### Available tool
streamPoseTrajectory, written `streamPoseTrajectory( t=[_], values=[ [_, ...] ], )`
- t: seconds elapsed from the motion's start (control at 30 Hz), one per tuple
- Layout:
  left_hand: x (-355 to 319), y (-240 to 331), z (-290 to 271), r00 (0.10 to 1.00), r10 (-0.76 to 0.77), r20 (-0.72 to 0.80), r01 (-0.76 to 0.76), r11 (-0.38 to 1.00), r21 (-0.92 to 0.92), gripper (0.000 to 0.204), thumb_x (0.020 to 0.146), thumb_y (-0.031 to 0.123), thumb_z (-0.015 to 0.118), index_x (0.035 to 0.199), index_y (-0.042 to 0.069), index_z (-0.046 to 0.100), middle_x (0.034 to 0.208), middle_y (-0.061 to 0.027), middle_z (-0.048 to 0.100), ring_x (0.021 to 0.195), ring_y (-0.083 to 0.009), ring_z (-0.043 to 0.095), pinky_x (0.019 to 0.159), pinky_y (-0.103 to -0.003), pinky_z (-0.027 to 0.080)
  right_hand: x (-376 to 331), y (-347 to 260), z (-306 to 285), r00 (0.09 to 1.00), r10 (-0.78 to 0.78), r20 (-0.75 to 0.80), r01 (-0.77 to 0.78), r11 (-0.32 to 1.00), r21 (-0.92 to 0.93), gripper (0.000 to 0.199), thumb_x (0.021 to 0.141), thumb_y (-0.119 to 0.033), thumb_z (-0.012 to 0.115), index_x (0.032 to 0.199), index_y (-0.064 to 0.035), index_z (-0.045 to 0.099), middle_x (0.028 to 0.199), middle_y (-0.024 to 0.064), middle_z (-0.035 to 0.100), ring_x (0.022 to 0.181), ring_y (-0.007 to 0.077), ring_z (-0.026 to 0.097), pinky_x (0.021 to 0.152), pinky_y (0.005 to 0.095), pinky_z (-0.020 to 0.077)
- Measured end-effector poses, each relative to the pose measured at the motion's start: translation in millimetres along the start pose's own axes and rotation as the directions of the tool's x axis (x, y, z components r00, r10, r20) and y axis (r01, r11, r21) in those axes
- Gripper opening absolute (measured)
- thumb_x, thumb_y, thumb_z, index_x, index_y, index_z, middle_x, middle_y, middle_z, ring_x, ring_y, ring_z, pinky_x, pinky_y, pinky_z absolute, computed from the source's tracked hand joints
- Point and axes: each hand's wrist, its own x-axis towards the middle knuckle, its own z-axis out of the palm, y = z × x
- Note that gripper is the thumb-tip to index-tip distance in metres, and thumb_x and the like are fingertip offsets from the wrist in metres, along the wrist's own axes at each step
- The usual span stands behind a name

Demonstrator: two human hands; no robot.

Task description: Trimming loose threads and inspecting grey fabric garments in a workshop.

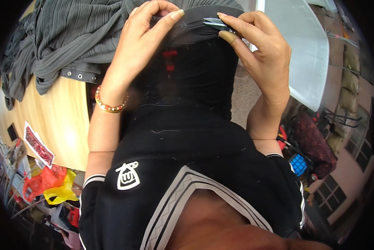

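A dark grey pleated garment point(87, 39) is heaped across the table top and reaches over my lap, its smooth edge band point(212, 10) between my hands. My left hand point(143, 33) is closed at the garment's edge, thumb toward the band; its other fingertips are partly hidden. In my right hand point(264, 43) is a pair of thread snips point(214, 21), pinched between thumb and fingers. The blades stand slightly apart and point left over the cloth. A tan wrap covers part of my right thumb. Several metal eyelets point(74, 75) line a strip of the garment.
The pale wooden table point(58, 121) lies to my left, with a red printed card point(39, 143) at its edge. Red and yellow plastic bags point(60, 185) are below it. To my right stands a translucent white plastic panel or bin point(305, 50), with a dark red patterned bundle point(314, 141) beyond.
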Motion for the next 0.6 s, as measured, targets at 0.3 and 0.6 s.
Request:
streamPoseTrajectory(
  t=[0.3,0.6],
  values=[
    [7,-11,7,0.994,-0.034,0.102,0.05,0.986,-0.16,0.016,0.098,0.02,0.067,0.103,0.005,0.067,0.088,0.0074,0.059,0.08,0.0006,0.05,0.071,-0.016,0.039,0,7,0,0.999,0.014,0.029,-0.014,1.0,-0.013,0.033,0.075,-0.014,0.082,0.108,-0.0174,0.078,0.084,-0.0002,0.063,0.071,0.0165,0.061,0.06,0.0308,0.0479],
    [15,-10,0,0.987,-0.064,0.147,0.116,0.916,-0.383,0.015,0.096,0.019,0.068,0.103,0.006,0.068,0.094,0.0044,0.065,0.09,-0.0018,0.057,0.084,-0.018,0.041,4,10,1,0.997,0.036,0.066,-0.047,0.985,0.163,0.039,0.074,-0.008,0.081,0.111,-0.0168,0.078,0.084,0.0001,0.063,0.07,0.0138,0.059,0.059,0.0273,0.0466]
  ],
)
